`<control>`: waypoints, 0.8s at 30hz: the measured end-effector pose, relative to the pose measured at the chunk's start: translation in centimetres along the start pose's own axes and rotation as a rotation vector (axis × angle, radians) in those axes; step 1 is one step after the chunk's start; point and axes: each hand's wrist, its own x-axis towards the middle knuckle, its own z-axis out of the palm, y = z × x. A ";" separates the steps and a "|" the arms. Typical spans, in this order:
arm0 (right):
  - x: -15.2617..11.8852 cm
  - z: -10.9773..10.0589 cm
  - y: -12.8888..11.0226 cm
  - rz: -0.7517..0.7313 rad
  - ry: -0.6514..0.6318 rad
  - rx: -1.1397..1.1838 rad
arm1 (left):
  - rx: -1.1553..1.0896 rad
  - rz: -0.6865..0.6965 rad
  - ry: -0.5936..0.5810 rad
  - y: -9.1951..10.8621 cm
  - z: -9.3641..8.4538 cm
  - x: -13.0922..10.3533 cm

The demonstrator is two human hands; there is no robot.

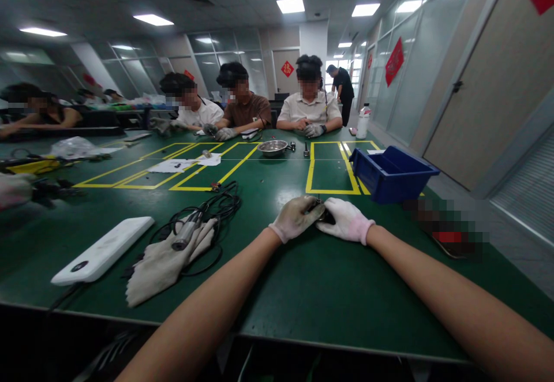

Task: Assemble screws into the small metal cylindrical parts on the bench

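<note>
In front of me, my left hand (295,218) and my right hand (346,221), both in pale work gloves, meet just above the green table (285,289). Between them sits a small dark part (328,216), mostly covered by the fingers, so its kind cannot be made out. The fingers of both hands are closed round it. The left glove looks greyer and dirtier; the right one is whiter, with a pinkish cuff.
A blue bin (392,177) stands to the right, near a blurred-out item. Further back are a steel bowl (272,149) and small metal parts (306,150). Leftward lie a white power bank (104,250), a grey cloth (158,266), a metal cylinder (186,235) and black cables. Several people sit opposite.
</note>
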 end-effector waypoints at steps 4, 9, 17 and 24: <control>0.0 0.1 0.1 -0.003 -0.008 0.016 | 0.000 0.006 -0.002 -0.2 0.1 0.0; 0.0 0.1 0.1 0.008 -0.022 0.017 | -0.015 0.022 0.000 -0.1 -0.1 -0.1; 0.1 0.0 0.1 0.015 -0.045 -0.011 | 0.013 0.026 -0.004 -0.2 0.0 0.0; 0.1 0.1 0.1 0.011 -0.038 -0.022 | 0.046 0.037 0.022 -0.3 0.1 0.0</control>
